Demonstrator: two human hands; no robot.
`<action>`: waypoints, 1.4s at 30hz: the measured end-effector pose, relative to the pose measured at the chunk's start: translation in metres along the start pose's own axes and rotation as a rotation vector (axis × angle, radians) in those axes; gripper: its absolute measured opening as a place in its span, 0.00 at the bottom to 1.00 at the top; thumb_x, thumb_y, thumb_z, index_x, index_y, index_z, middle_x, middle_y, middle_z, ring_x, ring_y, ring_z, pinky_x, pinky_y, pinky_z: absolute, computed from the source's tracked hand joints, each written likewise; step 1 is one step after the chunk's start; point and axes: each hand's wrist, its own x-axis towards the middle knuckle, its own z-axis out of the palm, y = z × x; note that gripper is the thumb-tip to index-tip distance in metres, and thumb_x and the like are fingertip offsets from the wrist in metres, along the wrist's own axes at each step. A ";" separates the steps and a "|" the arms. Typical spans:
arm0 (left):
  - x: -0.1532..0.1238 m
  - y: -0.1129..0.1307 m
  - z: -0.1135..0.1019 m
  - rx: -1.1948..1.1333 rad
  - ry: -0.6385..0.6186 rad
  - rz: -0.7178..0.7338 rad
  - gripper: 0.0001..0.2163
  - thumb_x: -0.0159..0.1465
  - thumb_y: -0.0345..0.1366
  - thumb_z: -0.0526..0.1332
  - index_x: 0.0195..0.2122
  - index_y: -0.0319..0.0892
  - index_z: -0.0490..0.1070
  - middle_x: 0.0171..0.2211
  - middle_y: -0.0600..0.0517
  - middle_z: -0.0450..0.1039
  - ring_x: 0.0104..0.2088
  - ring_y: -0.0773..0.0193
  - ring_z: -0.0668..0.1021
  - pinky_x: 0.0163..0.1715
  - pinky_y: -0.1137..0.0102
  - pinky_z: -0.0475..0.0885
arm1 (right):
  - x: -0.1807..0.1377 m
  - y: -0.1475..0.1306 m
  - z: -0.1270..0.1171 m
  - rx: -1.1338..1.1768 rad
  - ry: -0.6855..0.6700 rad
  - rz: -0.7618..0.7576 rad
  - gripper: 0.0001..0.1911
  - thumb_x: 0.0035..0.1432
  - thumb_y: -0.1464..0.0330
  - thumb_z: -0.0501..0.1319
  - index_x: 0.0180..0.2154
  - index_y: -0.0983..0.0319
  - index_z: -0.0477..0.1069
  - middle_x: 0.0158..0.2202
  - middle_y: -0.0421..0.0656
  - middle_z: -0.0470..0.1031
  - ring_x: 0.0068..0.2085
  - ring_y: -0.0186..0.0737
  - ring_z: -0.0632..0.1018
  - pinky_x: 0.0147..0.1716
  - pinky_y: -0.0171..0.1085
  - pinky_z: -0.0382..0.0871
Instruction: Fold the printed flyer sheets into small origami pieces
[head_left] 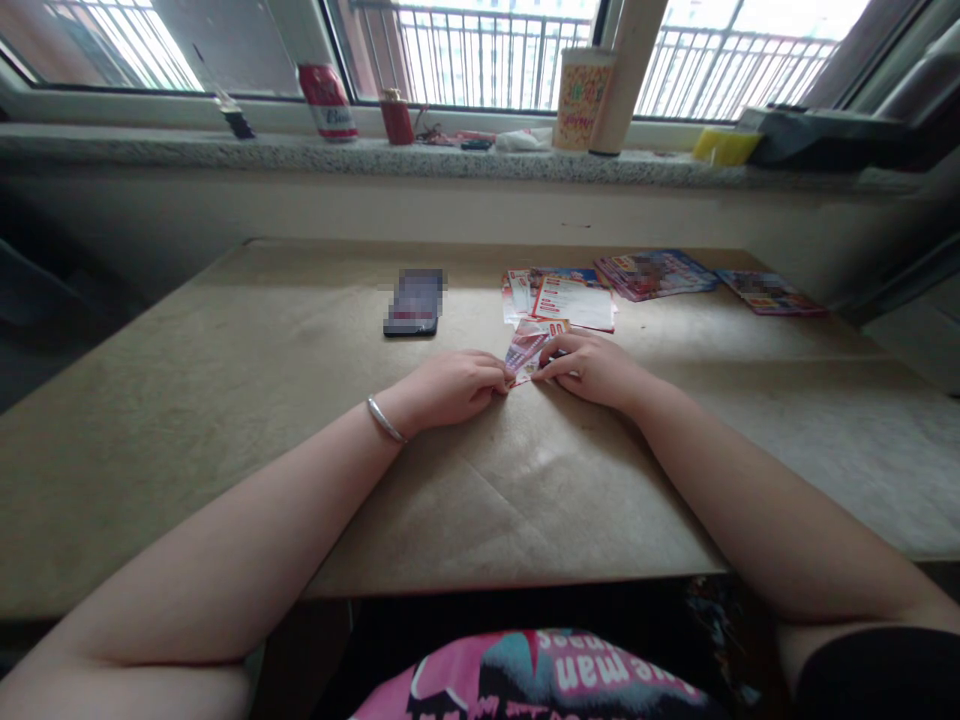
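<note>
A small folded sheet of printed paper [526,345], red, white and purple, lies on the table between my two hands. My left hand [466,384], with a silver bangle at the wrist, has its fingers closed on the sheet's near left corner. From the other side, my right hand [589,366] pinches the sheet's right edge with curled fingers. Just beyond the hands, printed leaflets [576,304] with white and red faces lie overlapping. How the sheet's lower folds run is too small to make out.
A phone [416,303] lies left of the leaflets. Colourful flyers [654,274] and another small pile [770,292] rest at the far right of the table [187,400]. On the windowsill stand a red can [328,102], a red bottle [396,118] and a paper cup [581,100].
</note>
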 end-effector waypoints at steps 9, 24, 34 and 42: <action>0.001 0.003 -0.001 0.008 0.008 0.004 0.12 0.59 0.23 0.54 0.38 0.42 0.74 0.45 0.49 0.77 0.47 0.62 0.78 0.48 0.67 0.73 | -0.005 0.011 0.000 0.041 -0.011 0.043 0.17 0.58 0.74 0.59 0.41 0.48 0.80 0.47 0.41 0.78 0.46 0.41 0.76 0.51 0.44 0.68; 0.000 0.000 0.000 -0.036 0.042 0.016 0.12 0.60 0.25 0.55 0.37 0.43 0.76 0.44 0.50 0.78 0.47 0.63 0.78 0.48 0.68 0.73 | -0.020 0.047 -0.005 0.148 -0.036 0.150 0.18 0.57 0.74 0.58 0.40 0.49 0.80 0.54 0.39 0.75 0.50 0.40 0.77 0.53 0.45 0.70; -0.001 -0.002 0.002 -0.090 0.048 -0.007 0.12 0.59 0.23 0.55 0.36 0.42 0.75 0.45 0.49 0.77 0.47 0.63 0.78 0.49 0.67 0.73 | -0.028 0.057 -0.016 0.140 -0.061 0.201 0.16 0.55 0.75 0.58 0.37 0.52 0.82 0.48 0.40 0.79 0.46 0.40 0.80 0.48 0.40 0.74; -0.001 -0.001 0.002 -0.080 0.040 -0.022 0.11 0.59 0.23 0.55 0.36 0.41 0.74 0.45 0.48 0.76 0.47 0.62 0.77 0.48 0.67 0.73 | -0.029 0.052 -0.013 0.094 -0.007 0.272 0.16 0.53 0.75 0.58 0.34 0.53 0.82 0.44 0.39 0.81 0.43 0.40 0.81 0.47 0.40 0.75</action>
